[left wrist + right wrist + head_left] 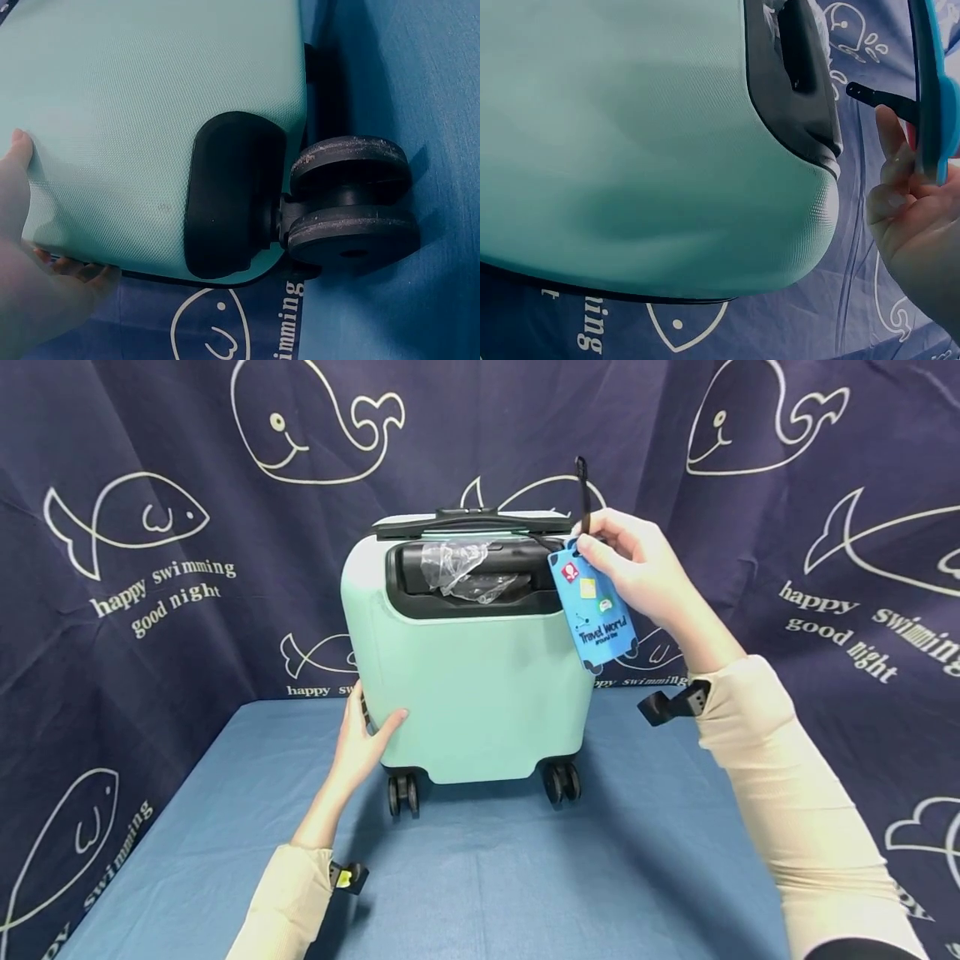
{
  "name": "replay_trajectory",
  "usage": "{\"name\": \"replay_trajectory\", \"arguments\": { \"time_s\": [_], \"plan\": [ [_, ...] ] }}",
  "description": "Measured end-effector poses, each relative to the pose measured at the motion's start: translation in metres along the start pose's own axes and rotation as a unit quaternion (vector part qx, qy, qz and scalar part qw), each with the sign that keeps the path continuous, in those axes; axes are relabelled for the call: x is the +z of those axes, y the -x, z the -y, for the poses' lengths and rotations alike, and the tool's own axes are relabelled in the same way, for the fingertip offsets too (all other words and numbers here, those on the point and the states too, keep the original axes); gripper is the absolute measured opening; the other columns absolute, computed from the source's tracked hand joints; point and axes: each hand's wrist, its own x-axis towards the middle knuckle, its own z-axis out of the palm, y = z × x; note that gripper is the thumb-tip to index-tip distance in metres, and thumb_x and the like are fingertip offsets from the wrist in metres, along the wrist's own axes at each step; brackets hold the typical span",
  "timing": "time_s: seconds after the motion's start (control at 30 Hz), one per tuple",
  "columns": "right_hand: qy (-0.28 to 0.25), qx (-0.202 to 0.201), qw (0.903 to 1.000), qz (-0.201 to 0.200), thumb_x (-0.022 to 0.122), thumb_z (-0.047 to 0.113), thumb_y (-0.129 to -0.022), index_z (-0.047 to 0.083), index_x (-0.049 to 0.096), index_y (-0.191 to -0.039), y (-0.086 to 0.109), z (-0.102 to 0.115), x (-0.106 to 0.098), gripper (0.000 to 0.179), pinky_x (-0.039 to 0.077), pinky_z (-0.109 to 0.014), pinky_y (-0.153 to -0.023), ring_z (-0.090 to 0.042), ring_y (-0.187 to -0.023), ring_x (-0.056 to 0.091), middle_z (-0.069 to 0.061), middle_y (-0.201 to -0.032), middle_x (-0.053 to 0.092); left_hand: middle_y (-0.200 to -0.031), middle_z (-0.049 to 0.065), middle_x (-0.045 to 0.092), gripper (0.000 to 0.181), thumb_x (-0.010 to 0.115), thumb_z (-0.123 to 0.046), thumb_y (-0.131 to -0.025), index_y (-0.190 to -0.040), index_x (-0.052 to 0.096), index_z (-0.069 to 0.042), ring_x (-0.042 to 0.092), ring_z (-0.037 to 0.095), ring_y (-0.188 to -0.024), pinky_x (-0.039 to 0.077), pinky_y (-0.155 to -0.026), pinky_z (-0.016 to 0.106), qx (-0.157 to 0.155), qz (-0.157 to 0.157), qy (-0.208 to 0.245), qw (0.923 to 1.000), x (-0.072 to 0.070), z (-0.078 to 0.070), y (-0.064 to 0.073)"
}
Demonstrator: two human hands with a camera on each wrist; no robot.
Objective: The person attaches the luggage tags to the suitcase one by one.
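A mint-green suitcase (472, 693) stands upright on its black wheels. My left hand (358, 743) grips its lower left side, thumb on the front face and fingers round the edge. In the left wrist view those fingers (105, 276) lie along the suitcase's side, near a black double wheel (352, 199). At the top right corner my right hand (637, 560) pinches the top of a blue luggage tag (592, 606) printed "Travel World". The tag's black strap (582, 485) sticks up above the fingers. Edge-on, the tag shows in the right wrist view beside my right hand (919, 217).
A black carry handle (480, 522) runs along the suitcase's top. Below it, clear plastic wrap (457, 568) covers part of the black recessed handle. Blue cloth (480, 877) covers the table, and a navy curtain (465, 410) with whale and fish drawings hangs behind.
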Motion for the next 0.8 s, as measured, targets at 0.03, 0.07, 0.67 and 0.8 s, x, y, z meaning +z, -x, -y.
{"name": "replay_trajectory", "arguments": {
  "time_s": [0.03, 0.07, 0.67, 0.8],
  "plan": [
    [-0.005, 0.000, 1.0000, 0.002, 0.050, 0.008, -0.087, 0.004, 0.054, -0.086, -0.002, 0.000, 0.000, 0.005, 0.041, -0.017, -0.052, -0.008, -0.060, 0.050, 0.003, -0.074, 0.053, -0.141, 0.007, 0.019, 0.082, 0.061, -0.038, -0.079, -0.140, 0.006, -0.028, 0.027, 0.027, -0.126, 0.028, -0.101, 0.045, -0.001, 0.000, 0.000, 1.0000, 0.000, 0.000, 0.001],
    [-0.010, 0.000, 0.9999, 0.005, 0.050, 0.008, -0.087, 0.004, 0.054, -0.086, -0.005, 0.000, 0.001, 0.005, 0.041, -0.018, -0.051, -0.008, -0.059, 0.050, 0.002, -0.073, 0.053, -0.141, 0.006, 0.019, 0.082, 0.061, -0.040, -0.079, -0.139, 0.006, -0.030, 0.027, 0.026, -0.126, 0.028, -0.101, 0.044, -0.002, -0.001, 0.000, 1.0000, 0.000, 0.001, 0.001],
    [0.040, 0.008, 0.9970, 0.066, 0.048, 0.009, -0.088, 0.005, 0.049, -0.071, -0.040, 0.021, 0.019, 0.017, 0.035, -0.020, -0.052, -0.007, -0.053, 0.044, 0.002, -0.066, 0.048, -0.139, 0.006, 0.023, 0.080, 0.062, -0.036, -0.079, -0.139, 0.011, -0.026, 0.030, 0.025, -0.125, 0.028, -0.101, 0.043, -0.001, 0.004, 0.028, 0.9996, -0.005, -0.003, 0.009],
    [0.074, 0.002, 0.9943, 0.077, 0.047, 0.009, -0.088, 0.001, 0.051, -0.074, -0.045, 0.027, 0.021, 0.017, 0.034, -0.020, -0.053, -0.008, -0.053, 0.043, 0.001, -0.066, 0.047, -0.139, 0.007, 0.022, 0.080, 0.062, -0.034, -0.079, -0.140, 0.011, -0.023, 0.029, 0.027, -0.126, 0.027, -0.102, 0.043, -0.005, 0.008, 0.031, 0.9995, -0.007, -0.006, 0.011]
  ]
}}
